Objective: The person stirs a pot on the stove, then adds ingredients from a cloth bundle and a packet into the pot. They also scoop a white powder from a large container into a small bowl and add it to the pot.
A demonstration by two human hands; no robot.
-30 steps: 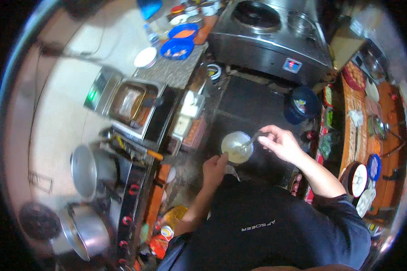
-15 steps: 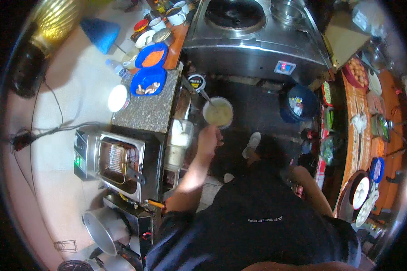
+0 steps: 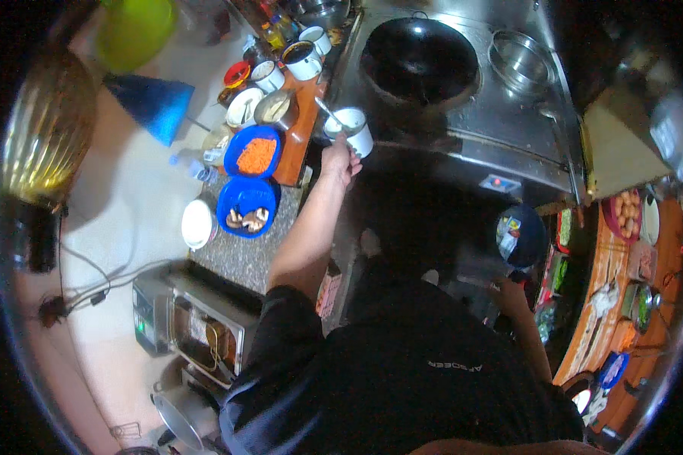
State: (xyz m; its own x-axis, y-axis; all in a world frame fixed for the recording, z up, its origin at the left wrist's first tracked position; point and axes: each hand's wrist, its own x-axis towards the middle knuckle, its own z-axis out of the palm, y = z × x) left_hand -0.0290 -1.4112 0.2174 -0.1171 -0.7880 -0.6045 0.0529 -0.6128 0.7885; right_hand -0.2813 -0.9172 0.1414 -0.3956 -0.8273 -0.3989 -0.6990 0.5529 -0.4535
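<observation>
My left hand (image 3: 341, 161) is closed on a white mug (image 3: 362, 142), held out at the near left corner of the steel stove. A metal spoon (image 3: 327, 111) leans out of the mug's rim. What the mug contains is hard to make out now. Just ahead and to the right, a large black wok (image 3: 421, 64) sits on the stove (image 3: 463, 121). My right hand (image 3: 511, 294) hangs low on the right, near a dark bin (image 3: 535, 254); its fingers are lost in shadow.
Left of me, a counter holds blue bowls of orange shreds (image 3: 256, 156) and mushroom pieces (image 3: 247, 220), with several cups beyond. A deep fryer (image 3: 205, 330) stands nearer. Metal strainer bowls (image 3: 520, 62) rest right of the wok. Food containers line the wooden counter (image 3: 584, 334) at right.
I have moved forward toward the stove. My left hand has carried the mug and spoon from above the floor to the stove's left corner. My right hand stays low.
</observation>
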